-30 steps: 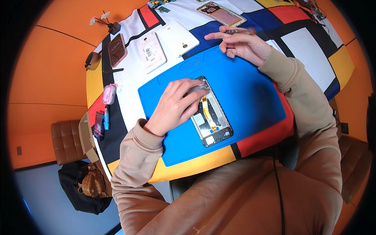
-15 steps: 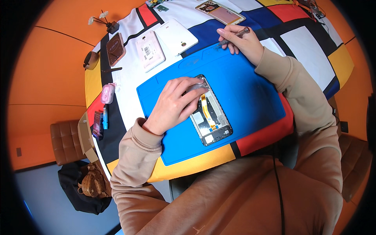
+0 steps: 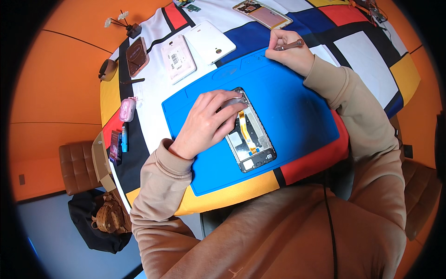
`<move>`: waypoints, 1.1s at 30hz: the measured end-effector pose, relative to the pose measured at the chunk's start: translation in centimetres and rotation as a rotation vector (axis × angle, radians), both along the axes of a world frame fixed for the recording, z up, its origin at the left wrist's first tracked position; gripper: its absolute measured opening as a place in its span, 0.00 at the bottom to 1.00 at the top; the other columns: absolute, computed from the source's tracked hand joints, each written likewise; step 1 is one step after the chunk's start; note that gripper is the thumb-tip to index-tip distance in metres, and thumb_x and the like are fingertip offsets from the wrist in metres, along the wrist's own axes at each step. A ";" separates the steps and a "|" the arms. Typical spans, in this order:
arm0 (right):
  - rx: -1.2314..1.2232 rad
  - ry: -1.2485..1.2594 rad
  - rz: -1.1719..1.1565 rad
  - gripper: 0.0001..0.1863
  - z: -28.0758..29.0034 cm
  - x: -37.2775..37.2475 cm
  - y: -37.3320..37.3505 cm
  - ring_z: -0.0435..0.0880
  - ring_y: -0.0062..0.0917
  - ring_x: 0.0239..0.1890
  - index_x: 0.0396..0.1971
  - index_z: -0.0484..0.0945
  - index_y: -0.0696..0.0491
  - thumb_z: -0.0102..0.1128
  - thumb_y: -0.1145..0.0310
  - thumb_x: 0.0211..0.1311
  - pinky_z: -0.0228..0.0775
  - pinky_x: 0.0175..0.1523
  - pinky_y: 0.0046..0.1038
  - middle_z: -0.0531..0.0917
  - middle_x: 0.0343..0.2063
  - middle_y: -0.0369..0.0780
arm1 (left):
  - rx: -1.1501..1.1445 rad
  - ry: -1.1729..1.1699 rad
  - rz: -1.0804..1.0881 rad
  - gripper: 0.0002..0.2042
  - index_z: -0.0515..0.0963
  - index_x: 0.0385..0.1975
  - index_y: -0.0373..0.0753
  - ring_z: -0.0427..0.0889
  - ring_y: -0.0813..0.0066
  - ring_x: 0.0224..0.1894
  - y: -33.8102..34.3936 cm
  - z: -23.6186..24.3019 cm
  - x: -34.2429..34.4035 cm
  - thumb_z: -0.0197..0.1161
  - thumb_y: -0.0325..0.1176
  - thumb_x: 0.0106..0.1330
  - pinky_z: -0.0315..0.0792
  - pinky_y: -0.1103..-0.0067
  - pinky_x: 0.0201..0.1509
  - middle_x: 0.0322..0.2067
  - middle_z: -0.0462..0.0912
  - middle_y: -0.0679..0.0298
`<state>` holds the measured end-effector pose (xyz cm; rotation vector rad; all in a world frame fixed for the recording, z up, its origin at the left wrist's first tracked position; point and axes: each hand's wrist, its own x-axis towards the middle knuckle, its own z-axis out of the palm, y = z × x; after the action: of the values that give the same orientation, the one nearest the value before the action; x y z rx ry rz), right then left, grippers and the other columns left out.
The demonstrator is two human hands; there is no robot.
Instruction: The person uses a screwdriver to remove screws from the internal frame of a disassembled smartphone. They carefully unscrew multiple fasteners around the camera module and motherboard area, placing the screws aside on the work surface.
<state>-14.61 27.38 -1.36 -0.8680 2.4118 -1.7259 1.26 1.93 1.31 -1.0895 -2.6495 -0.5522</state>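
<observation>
Lying face down or opened, cannot tell which, on the blue mat (image 3: 297,121), near its front edge: a bared phone (image 3: 254,151), with a yellow ribbon (image 3: 244,130) along its middle. Touched at its far end by the fingertips of the left hand (image 3: 202,123), half curled; unable to tell whether gripping. Mostly right of that palm, stretching toward the front edge. At the mat's far edge, well apart from the phone: a slim brown tool (image 3: 292,45), pinched in the closed right hand (image 3: 291,56).
</observation>
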 end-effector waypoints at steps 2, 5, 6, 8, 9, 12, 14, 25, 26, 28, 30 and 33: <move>-0.009 -0.047 -0.023 0.08 0.0 0.0 0.2 0.72 0.12 0.18 0.28 0.74 0.53 0.66 0.73 0.61 0.63 0.23 0.17 0.78 0.19 0.33 | -0.001 -0.001 0.002 0.15 0.82 0.49 0.43 0.76 0.62 0.56 0.0 0.0 0.0 0.65 0.26 0.62 0.71 0.69 0.58 0.54 0.78 0.63; -0.136 -0.158 -0.023 0.08 0.2 -0.1 0.5 0.76 0.15 0.19 0.28 0.78 0.54 0.69 0.70 0.60 0.67 0.25 0.18 0.80 0.20 0.34 | 0.000 -0.006 0.003 0.15 0.82 0.49 0.43 0.76 0.62 0.56 0.1 0.1 0.0 0.65 0.26 0.62 0.71 0.69 0.58 0.54 0.79 0.63; -0.190 -0.178 0.015 0.07 0.4 -0.1 0.5 0.77 0.15 0.19 0.29 0.78 0.54 0.69 0.70 0.61 0.68 0.24 0.18 0.81 0.21 0.35 | 0.003 -0.008 0.003 0.15 0.82 0.49 0.43 0.76 0.63 0.56 0.1 0.1 0.1 0.65 0.26 0.61 0.71 0.69 0.58 0.54 0.79 0.63; -0.232 -0.224 0.090 0.06 0.7 0.1 0.3 0.78 0.15 0.19 0.32 0.79 0.54 0.68 0.69 0.63 0.69 0.24 0.17 0.82 0.22 0.35 | 0.020 -0.009 0.006 0.14 0.82 0.48 0.43 0.76 0.62 0.56 0.2 0.2 0.1 0.65 0.26 0.62 0.71 0.69 0.58 0.54 0.79 0.63; -0.220 -0.252 0.127 0.06 0.9 0.3 0.2 0.78 0.14 0.19 0.33 0.79 0.54 0.67 0.69 0.64 0.69 0.24 0.17 0.83 0.24 0.35 | 0.036 -0.009 0.009 0.13 0.83 0.47 0.43 0.77 0.62 0.55 0.2 0.2 0.1 0.64 0.25 0.63 0.71 0.69 0.58 0.53 0.80 0.63; -0.249 -0.356 0.265 0.08 1.5 1.2 -0.2 0.79 0.14 0.20 0.38 0.80 0.55 0.66 0.67 0.65 0.70 0.25 0.16 0.86 0.28 0.37 | 0.072 -0.036 0.015 0.12 0.83 0.46 0.41 0.78 0.62 0.53 0.1 0.2 0.1 0.64 0.25 0.64 0.72 0.69 0.58 0.52 0.81 0.61; -0.278 -0.426 0.395 0.10 1.9 1.9 -0.3 0.81 0.14 0.21 0.41 0.79 0.55 0.65 0.66 0.66 0.71 0.26 0.16 0.88 0.32 0.39 | 0.163 -0.079 0.045 0.10 0.83 0.46 0.40 0.80 0.62 0.52 0.0 0.1 0.0 0.65 0.26 0.65 0.72 0.70 0.58 0.51 0.83 0.60; -0.089 -0.489 0.668 0.12 2.1 3.7 -1.0 0.84 0.19 0.24 0.44 0.78 0.57 0.66 0.68 0.66 0.75 0.30 0.18 0.89 0.37 0.44 | 0.389 -0.212 0.162 0.12 0.83 0.44 0.38 0.81 0.65 0.49 -0.7 -0.4 -0.6 0.73 0.31 0.61 0.75 0.73 0.54 0.46 0.85 0.61; -0.098 -0.494 0.687 0.12 2.2 3.7 -1.0 0.85 0.19 0.24 0.44 0.78 0.58 0.67 0.68 0.66 0.76 0.31 0.18 0.89 0.37 0.45 | 0.366 -0.210 0.158 0.12 0.83 0.44 0.38 0.81 0.65 0.49 -0.7 -0.4 -0.6 0.73 0.30 0.61 0.75 0.73 0.54 0.46 0.85 0.61; -0.084 -0.499 0.700 0.13 2.2 3.8 -0.9 0.85 0.20 0.25 0.46 0.78 0.58 0.67 0.68 0.66 0.77 0.33 0.19 0.89 0.38 0.45 | 0.344 -0.209 0.149 0.12 0.84 0.43 0.38 0.80 0.65 0.49 -0.7 -0.5 -0.6 0.73 0.30 0.61 0.75 0.73 0.53 0.46 0.85 0.62; -0.066 -0.486 0.721 0.14 2.3 3.8 -0.9 0.85 0.20 0.26 0.47 0.78 0.58 0.67 0.68 0.66 0.77 0.34 0.19 0.89 0.39 0.46 | 0.346 -0.208 0.151 0.11 0.84 0.42 0.39 0.80 0.65 0.49 -0.7 -0.5 -0.6 0.72 0.30 0.61 0.75 0.73 0.53 0.46 0.84 0.62; -0.051 -0.478 0.728 0.14 2.3 3.9 -1.0 0.85 0.21 0.27 0.47 0.79 0.57 0.67 0.67 0.66 0.78 0.35 0.20 0.88 0.39 0.46 | 0.340 -0.200 0.142 0.09 0.84 0.40 0.38 0.79 0.65 0.48 -0.7 -0.5 -0.6 0.72 0.30 0.61 0.74 0.73 0.53 0.46 0.84 0.63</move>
<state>-10.70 26.36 0.90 -1.0171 1.4930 -1.4748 0.63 1.21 0.76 -0.7759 -2.6325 -1.0819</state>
